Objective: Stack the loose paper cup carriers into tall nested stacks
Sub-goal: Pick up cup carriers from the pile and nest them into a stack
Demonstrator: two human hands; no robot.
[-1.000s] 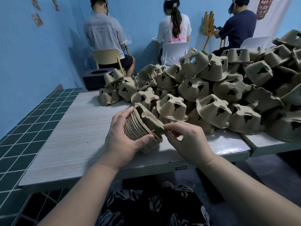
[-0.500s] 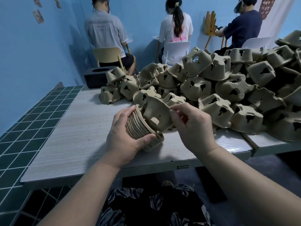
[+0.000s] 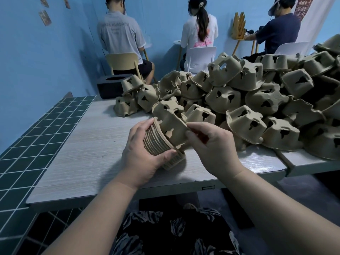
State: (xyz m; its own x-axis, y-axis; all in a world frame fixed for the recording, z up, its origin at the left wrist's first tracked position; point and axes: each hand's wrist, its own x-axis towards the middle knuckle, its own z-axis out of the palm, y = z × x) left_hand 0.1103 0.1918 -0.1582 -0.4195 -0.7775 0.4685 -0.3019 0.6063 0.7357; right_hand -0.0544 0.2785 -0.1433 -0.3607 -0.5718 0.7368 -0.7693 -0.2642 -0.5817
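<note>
My left hand (image 3: 141,155) grips a nested stack of brown pulp cup carriers (image 3: 158,144), held tilted on its side just above the table. A single loose carrier (image 3: 173,124) sits partway onto the stack's open end, and my right hand (image 3: 211,144) pinches its rim with thumb and fingers. Behind and to the right, a big heap of loose carriers (image 3: 257,100) covers the table.
The pale wood-grain table (image 3: 82,144) has bare surface to the left of my hands, bordered by a dark green tiled ledge (image 3: 36,137). A black box (image 3: 112,85) stands beyond the table's far edge. Three people sit with their backs to me at the blue wall.
My right hand picked a loose carrier from the heap's near edge and brought it onto the end of the stack. My left hand kept holding the stack in place.
</note>
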